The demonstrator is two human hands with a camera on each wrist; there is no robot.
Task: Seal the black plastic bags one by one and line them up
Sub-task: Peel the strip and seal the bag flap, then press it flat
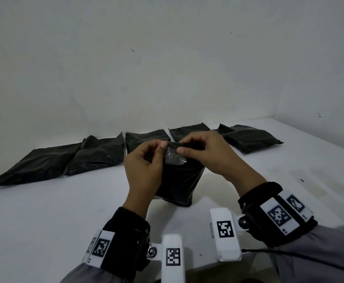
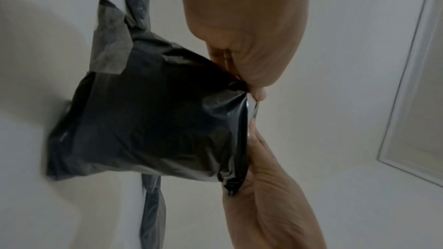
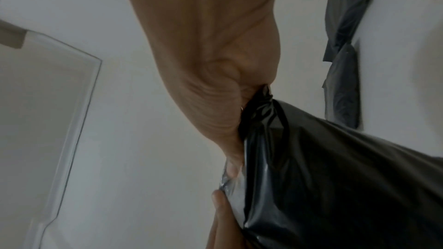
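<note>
A: Across the lower half of the head view runs the flat white tabletop [image 1: 44, 211], and along its far edge, mid-frame, lies a row of five flat black plastic bags [image 1: 97, 154], some overlapping at the corners.

B: And centre frame, nearer than that row, stands the sixth black plastic bag [image 1: 177, 186], bottom edge on the white surface, top lifted up.

A: Both hands are on its mouth. The left hand [image 1: 144, 166] comes in from lower left, thumb and forefinger pinching the top flap.

B: The right hand [image 1: 210, 154] mirrors it from the right, fingers curled, pinching the same flap just beside the left thumb.

A: In the left wrist view the bag [image 2: 148, 126] fills the centre, with its glossy strip of edge [image 2: 251, 109] caught between the two sets of fingertips at centre right.

B: The right wrist view agrees: the bag [image 3: 335, 177] sits lower right, and its shiny edge is squeezed at bottom centre.
</note>
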